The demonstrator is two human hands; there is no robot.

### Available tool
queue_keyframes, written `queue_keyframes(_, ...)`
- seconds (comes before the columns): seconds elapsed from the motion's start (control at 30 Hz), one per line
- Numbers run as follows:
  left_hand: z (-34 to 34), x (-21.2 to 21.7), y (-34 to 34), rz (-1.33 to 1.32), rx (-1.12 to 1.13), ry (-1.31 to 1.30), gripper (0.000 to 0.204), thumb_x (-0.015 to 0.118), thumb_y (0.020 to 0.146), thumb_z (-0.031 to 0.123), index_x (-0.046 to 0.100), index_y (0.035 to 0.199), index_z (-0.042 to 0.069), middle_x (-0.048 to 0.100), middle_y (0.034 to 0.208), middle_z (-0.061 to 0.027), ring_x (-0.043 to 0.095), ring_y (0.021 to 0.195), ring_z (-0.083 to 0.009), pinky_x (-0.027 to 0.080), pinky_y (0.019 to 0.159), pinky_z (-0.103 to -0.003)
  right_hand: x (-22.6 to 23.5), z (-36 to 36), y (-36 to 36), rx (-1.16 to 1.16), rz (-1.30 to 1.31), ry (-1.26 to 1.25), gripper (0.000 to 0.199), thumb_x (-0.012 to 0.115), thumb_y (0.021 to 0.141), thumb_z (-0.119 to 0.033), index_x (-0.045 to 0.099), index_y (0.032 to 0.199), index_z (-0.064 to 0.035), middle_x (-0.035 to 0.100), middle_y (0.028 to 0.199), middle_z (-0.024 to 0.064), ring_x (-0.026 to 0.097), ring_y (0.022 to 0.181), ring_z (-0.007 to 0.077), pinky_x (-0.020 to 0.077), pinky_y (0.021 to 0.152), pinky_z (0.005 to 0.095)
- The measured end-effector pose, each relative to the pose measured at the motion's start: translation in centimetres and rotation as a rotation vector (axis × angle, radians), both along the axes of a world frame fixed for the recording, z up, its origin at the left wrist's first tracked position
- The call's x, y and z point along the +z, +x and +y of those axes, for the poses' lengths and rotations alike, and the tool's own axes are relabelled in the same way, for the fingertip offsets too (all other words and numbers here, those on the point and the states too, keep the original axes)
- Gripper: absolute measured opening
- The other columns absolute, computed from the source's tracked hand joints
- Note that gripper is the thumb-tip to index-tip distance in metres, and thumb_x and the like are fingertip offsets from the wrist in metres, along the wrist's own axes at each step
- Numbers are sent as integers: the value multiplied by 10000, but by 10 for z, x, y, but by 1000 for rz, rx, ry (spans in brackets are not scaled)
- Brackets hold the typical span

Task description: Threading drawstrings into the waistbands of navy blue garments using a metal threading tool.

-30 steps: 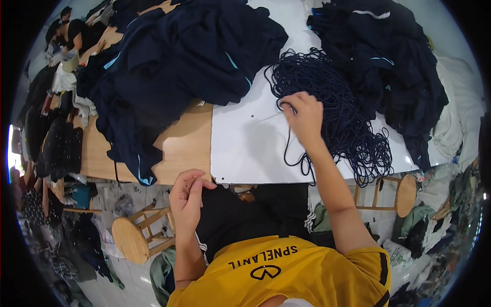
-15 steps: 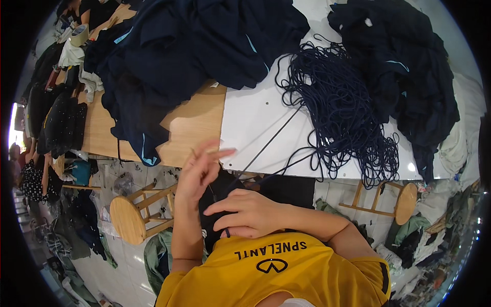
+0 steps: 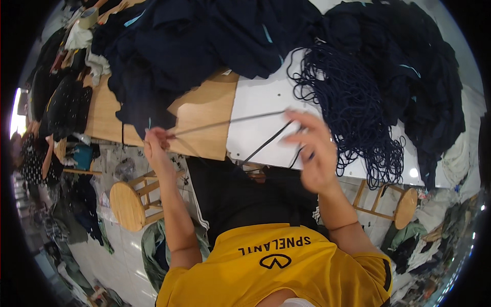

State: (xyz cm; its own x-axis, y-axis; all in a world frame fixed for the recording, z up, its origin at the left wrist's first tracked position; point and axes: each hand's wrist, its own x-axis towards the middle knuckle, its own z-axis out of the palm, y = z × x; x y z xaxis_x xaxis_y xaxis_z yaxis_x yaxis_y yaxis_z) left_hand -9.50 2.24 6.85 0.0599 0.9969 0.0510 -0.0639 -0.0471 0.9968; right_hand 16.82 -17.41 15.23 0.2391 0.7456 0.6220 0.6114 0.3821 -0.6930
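Note:
A dark cord [image 3: 230, 121] is stretched between my two hands above the table's front edge. My left hand [image 3: 159, 141] pinches its left end, right by the hanging corner of a navy garment [image 3: 204, 46]. The other end runs to the fingertips of my right hand [image 3: 317, 151], which is blurred by motion over the white tabletop. A second stretch of cord [image 3: 263, 145] slants from the right hand's fingers down past the table edge. Beside that hand lies a big tangled heap of navy cord [image 3: 353, 110].
More navy garments [image 3: 404, 61] are piled at the right. The table joins a wooden board [image 3: 204, 133] to a white board [image 3: 258, 107]. Wooden stools [image 3: 128, 207] stand below on both sides. A tape roll [image 3: 88, 18] and other people's arms are at the far left.
My hands, close together near my chest before, have moved apart: the left outward to the left, the right up and to the right. The cord now spans between them.

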Motion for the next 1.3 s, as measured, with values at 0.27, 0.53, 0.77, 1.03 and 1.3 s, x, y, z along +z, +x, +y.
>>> queue_keyframes(0.27, -63, -1, 90, 104, -622, 117, 405, 353, 1025, 288, 620, 1104, -7, 641, 1134, -130, 557, 1139, -227, 355, 1053, -373, -84, -27, 62, -726, 203, -614, 476, 454, 797, 28, 538, 1255, -67, 553, 1203, 180, 595, 1003, 255, 475, 811, 328)
queue_keyframes(0.53, -155, -25, 138, 502, -1020, 632, 238, 551, 915, 253, 616, 886, 27, 579, 1167, -144, 584, 1007, -340, 486, 843, -394, -77, -5, 36, -220, 265, -636, 218, 555, 901, -90, 658, 1090, -55, 655, 1020, 106, 612, 902, 211, 474, 754, 283)
queue_keyframes(0.77, -124, -16, 118, 680, -823, 562, 235, 612, 868, 243, 638, 830, 12, 565, 1109, -190, 553, 1018, -340, 475, 846, -398, -90, 48, 21, 382, 187, -821, 284, 489, 977, -217, 647, 1124, -31, 669, 1040, 79, 606, 932, 171, 470, 826, 297)
queue_keyframes(1.03, -86, -16, 103, 676, -788, 628, 153, 542, 891, 190, 649, 834, 95, 490, 1299, -126, 441, 1241, -344, 100, 1051, -696, -102, 50, 5, 286, 513, -628, 398, 425, 1007, -335, 613, 1158, -18, 648, 959, 84, 549, 804, 126, 456, 755, 254)
queue_keyframes(1.3, 5, 12, 65, -326, -236, 84, 360, 397, 1018, 302, 588, 1095, 7, 586, 1211, -121, 427, 1276, -202, 169, 1152, -348, -105, -16, 73, -261, 644, -614, 231, 502, 971, -212, 597, 816, -70, 347, 583, -107, 283, 521, -3, 195, 465, 194)
